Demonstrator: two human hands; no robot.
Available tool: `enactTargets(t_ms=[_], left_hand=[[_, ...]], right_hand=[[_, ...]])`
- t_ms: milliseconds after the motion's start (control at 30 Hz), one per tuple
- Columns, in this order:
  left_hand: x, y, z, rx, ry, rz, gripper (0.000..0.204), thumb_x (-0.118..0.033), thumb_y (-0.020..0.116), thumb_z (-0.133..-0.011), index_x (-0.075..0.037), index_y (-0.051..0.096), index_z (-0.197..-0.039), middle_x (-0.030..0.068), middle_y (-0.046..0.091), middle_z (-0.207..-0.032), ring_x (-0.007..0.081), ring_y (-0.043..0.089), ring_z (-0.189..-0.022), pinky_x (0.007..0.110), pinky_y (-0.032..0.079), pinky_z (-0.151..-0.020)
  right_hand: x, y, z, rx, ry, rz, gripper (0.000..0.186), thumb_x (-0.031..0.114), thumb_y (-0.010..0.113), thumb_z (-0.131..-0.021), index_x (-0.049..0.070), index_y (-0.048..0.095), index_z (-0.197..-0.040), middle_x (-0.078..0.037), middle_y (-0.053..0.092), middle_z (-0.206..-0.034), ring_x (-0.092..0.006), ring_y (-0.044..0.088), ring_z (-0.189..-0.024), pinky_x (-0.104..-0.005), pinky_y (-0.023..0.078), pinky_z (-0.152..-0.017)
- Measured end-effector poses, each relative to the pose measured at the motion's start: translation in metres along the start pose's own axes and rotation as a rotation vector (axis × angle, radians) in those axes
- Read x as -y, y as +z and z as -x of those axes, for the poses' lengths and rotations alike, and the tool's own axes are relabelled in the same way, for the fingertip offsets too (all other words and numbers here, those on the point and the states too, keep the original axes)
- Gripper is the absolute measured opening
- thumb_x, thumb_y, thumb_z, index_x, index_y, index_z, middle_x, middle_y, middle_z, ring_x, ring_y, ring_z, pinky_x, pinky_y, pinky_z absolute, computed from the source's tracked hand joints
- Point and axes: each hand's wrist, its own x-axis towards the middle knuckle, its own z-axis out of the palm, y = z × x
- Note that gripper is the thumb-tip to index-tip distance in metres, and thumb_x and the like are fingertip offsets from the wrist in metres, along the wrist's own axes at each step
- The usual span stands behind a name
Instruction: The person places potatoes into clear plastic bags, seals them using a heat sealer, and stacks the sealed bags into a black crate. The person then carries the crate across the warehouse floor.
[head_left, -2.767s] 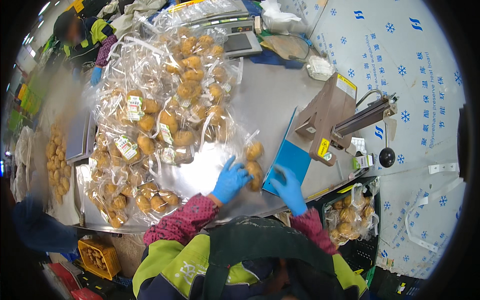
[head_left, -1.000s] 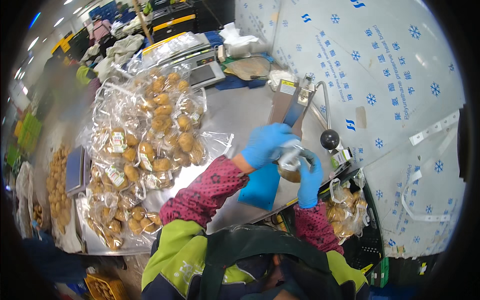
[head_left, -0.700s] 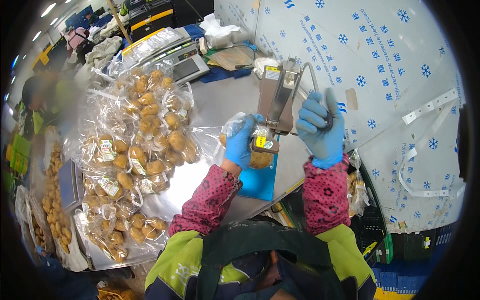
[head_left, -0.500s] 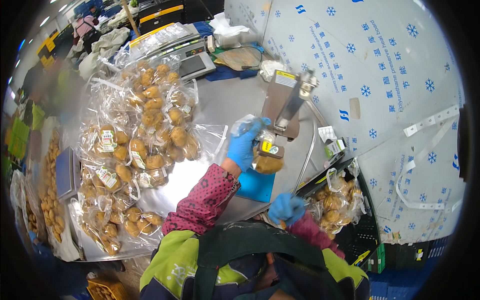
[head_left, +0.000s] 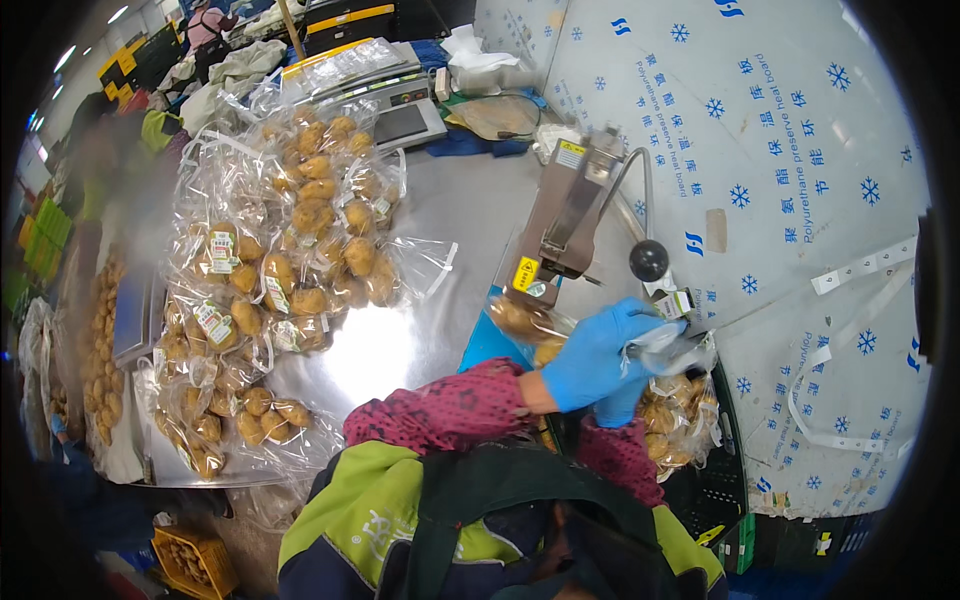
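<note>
My left hand [head_left: 590,355], in a blue glove, reaches right with its fingers closed on the crumpled clear plastic of a potato bag [head_left: 520,320]. The potatoes in it lie at the foot of the brown hand-lever press [head_left: 555,220], over a blue board [head_left: 478,345]. My right hand [head_left: 618,400], also gloved, is beneath and behind my left one, its fingers hidden. The press's black lever knob [head_left: 648,260] stands just above my hands.
Bagged potatoes [head_left: 310,215] cover the left half of the steel table [head_left: 470,190]. Scales [head_left: 400,120] sit at the back. A black crate [head_left: 730,500] with bagged potatoes is by my right, beside a printed panel wall [head_left: 800,200]. Another person [head_left: 160,135] is blurred at left.
My left hand has moved from beside the press rightward and down with the bag's plastic. My right hand left the lever knob and now sits under my left. The bag shifted.
</note>
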Motion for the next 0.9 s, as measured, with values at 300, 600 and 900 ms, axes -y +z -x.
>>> enactTargets(t_ms=[300,600,900], left_hand=[[0.102,-0.196,0.115,-0.446,-0.372,-1.139,0.055,0.007,0.060,-0.070,-0.016,0.063,-0.119,0.0118,0.058,-0.120,0.0296,0.046,-0.121,0.046,0.032,-0.103],[0.177,-0.241,0.126,-0.629,-0.423,-0.394,0.011,-0.012,0.056,-0.090,-0.005,0.064,-0.087,0.0074,0.064,-0.084,0.0198,0.059,-0.079,0.030,0.044,-0.079],[0.072,-0.173,0.174,-0.512,-0.583,0.013,0.030,-0.023,0.042,-0.100,-0.002,0.060,-0.090,0.0047,0.059,-0.088,0.0124,0.056,-0.086,0.027,0.046,-0.076]], right_hand=[[0.108,-0.107,0.024,-0.249,-0.110,1.062,0.038,0.004,0.058,-0.085,-0.002,0.056,-0.123,-0.006,0.063,-0.097,-0.0154,0.058,-0.082,-0.0274,0.048,-0.072],[0.020,0.022,0.026,0.461,0.174,0.684,0.050,0.007,0.064,-0.084,0.007,0.049,-0.132,-0.011,0.055,-0.121,-0.0174,0.055,-0.103,-0.0302,0.044,-0.092],[-0.057,0.173,0.071,0.856,0.175,0.692,0.046,0.015,0.072,-0.079,0.003,0.055,-0.120,-0.016,0.059,-0.109,-0.0214,0.061,-0.093,-0.0328,0.050,-0.078]])
